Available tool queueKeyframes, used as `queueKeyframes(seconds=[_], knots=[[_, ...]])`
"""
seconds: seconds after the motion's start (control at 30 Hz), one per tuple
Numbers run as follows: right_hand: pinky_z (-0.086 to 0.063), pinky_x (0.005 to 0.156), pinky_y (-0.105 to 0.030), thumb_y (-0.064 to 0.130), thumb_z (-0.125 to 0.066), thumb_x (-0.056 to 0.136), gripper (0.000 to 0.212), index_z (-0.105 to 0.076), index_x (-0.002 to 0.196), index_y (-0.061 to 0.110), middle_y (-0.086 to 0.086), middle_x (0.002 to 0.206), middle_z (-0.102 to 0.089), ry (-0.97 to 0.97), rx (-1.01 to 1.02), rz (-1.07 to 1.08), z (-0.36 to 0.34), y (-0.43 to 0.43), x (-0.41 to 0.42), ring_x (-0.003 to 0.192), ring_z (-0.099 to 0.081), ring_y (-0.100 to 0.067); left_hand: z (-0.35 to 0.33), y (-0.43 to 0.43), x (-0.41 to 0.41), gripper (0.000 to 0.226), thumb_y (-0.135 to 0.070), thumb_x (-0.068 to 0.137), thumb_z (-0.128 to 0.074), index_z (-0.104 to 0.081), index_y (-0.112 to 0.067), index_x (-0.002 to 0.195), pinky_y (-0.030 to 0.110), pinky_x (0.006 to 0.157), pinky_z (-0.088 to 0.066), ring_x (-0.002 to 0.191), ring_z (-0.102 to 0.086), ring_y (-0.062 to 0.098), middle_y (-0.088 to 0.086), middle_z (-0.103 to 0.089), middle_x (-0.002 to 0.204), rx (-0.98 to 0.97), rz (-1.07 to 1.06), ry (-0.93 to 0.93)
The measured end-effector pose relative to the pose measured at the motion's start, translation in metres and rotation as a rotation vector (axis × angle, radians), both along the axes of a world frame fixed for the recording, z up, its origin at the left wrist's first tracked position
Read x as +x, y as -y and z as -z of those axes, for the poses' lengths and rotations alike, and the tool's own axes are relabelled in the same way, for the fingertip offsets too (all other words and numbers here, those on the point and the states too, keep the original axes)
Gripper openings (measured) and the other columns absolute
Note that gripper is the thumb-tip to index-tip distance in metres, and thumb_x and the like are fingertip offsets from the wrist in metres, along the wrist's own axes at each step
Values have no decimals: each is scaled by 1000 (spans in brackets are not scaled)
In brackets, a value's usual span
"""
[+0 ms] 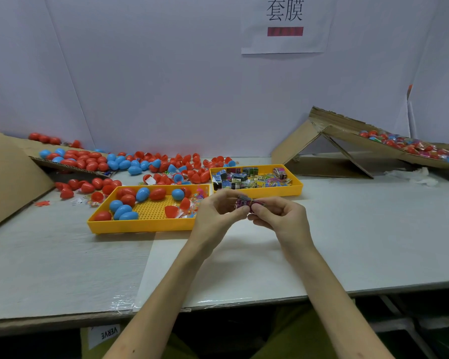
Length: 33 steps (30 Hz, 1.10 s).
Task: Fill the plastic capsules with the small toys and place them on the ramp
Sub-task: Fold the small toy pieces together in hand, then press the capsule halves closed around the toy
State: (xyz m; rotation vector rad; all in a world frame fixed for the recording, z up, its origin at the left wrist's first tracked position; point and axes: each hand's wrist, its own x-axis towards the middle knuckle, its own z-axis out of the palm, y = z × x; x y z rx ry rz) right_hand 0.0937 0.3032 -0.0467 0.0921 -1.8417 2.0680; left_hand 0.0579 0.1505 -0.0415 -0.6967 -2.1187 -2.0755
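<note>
1. The left hand (218, 211) and right hand (278, 216) meet just in front of the toy tray (298, 186).
2. Both pinch one small toy (245, 202) between them, with fingers curled narrowly on its ends.
3. The capsule tray (140, 226) lies just left of the toy tray and holds red and blue capsules (122, 211).
4. Loose capsules (166, 164) are heaped behind and left of the toy tray.
5. The cardboard ramp (347, 137) stands behind and right of the toy tray, with filled capsules (399, 145) on its slope.

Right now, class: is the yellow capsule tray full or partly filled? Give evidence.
Partly filled: the yellow capsule tray holds some red and blue capsules, but bare gridded floor shows mid-tray.
</note>
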Motion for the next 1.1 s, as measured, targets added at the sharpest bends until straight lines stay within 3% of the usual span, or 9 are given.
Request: queueKeyframes(seconds=[0.27,0.43,0.53,0.6,0.7,0.83,0.93,1.03,1.1], knots=[[-59,65,-25,3,-72,87,7,-74,92,7,-12,79,-76,35,13,12,1,1,-2,71,-74,-23,4,-1,-1,18,-11,85,-78,-68,-16,99,30,77,-62,84,-73,18,0,-75,89,-55,-41,-21],[-56,63,-22,12,-75,86,15,-73,99,18,-4,82,-75,25,105,83,2,0,-3,71,-70,-16,3,-3,-1,12,-9,91,-70,-68,-16,100,26,70,-60,80,-74,17,0,-76,86,-2,-60,-6],[-52,59,-16,13,-75,86,18,-70,101,21,-6,85,-74,22,55,145,3,-3,-6,66,-67,-7,2,-1,-2,11,-10,96,-63,-67,-17,104,25,67,-60,73,-74,15,1,-75,83,44,-198,-64],[-49,63,-13,17,-75,87,20,-69,105,20,-4,97,-73,96,118,212,7,-6,-9,78,-67,-4,3,0,-4,10,-8,98,-60,-66,-15,103,25,67,-60,72,-72,13,1,-73,79,32,-359,-141],[-42,82,-25,23,-72,90,36,-61,124,20,2,118,-57,195,283,364,14,-9,-13,105,-53,-13,3,2,-4,13,-2,97,-57,-66,-12,98,22,67,-58,73,-70,12,0,-70,76,34,-511,-224],[-39,85,-27,18,-68,92,35,-60,126,21,3,121,-52,183,299,431,14,-9,-13,108,-49,-12,-2,1,3,19,3,95,-56,-66,-13,94,18,70,-56,79,-69,13,0,-70,80,-36,-554,-249],[-39,83,-25,14,-67,92,32,-63,123,22,5,120,-53,171,353,412,13,-6,-11,106,-50,-11,-22,18,1,24,0,97,-54,-70,-19,93,17,71,-54,86,-70,12,-3,-73,88,-36,-395,-71],[-38,81,-23,14,-66,92,29,-64,120,22,7,118,-52,155,423,374,15,-3,-9,105,-51,-10,-44,66,-18,24,-4,97,-56,-74,-19,97,11,70,-51,86,-67,3,-10,-72,95,-237,-418,-138],[-38,80,-23,13,-66,92,26,-65,116,22,7,116,-51,126,489,372,16,-1,-9,104,-51,-10,-52,98,-34,19,-8,96,-61,-76,-17,105,22,78,-53,91,-63,6,-7,-72,104,-559,-534,-159]])
